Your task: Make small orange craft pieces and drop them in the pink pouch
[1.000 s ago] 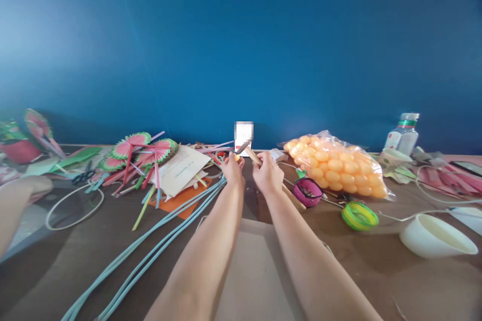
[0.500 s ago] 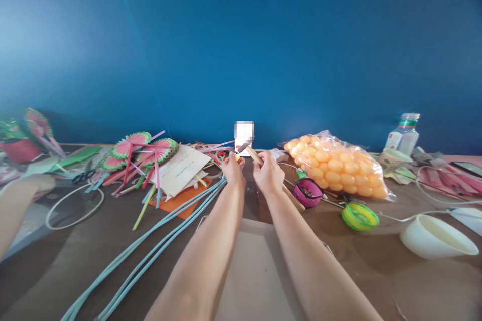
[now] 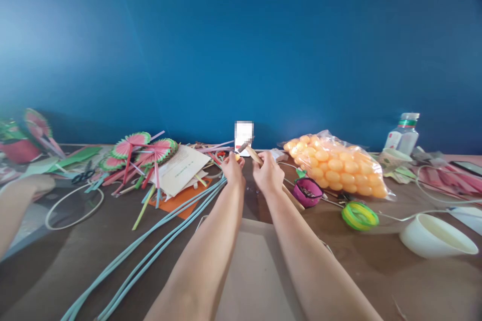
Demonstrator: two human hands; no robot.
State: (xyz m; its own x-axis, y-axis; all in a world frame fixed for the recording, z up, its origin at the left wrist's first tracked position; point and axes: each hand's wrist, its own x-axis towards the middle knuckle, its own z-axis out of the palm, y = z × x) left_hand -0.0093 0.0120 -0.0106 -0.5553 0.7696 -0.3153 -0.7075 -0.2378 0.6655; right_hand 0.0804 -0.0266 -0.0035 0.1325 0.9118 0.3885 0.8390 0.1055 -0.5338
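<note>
My left hand [image 3: 232, 171] pinches a small orange ball [image 3: 237, 157] at its fingertips, far out over the brown table. My right hand [image 3: 268, 175] grips a wooden-handled tool [image 3: 293, 197]; its handle sticks out below the hand toward the right, and its metal tip [image 3: 243, 148] points up-left to just above the ball. The two hands are close together, a few centimetres apart. A sheet of brown cardboard [image 3: 254, 271] lies under my forearms.
A clear bag of orange balls [image 3: 335, 164] lies right of the hands, with a magenta cup [image 3: 308, 192], green tape roll [image 3: 359, 215] and white bowl [image 3: 433, 234]. Pale blue tubes [image 3: 158, 241], paper fans [image 3: 146, 149], papers [image 3: 181, 168] and a wire ring [image 3: 75, 206] lie left. Another person's arm [image 3: 15, 200] is at far left.
</note>
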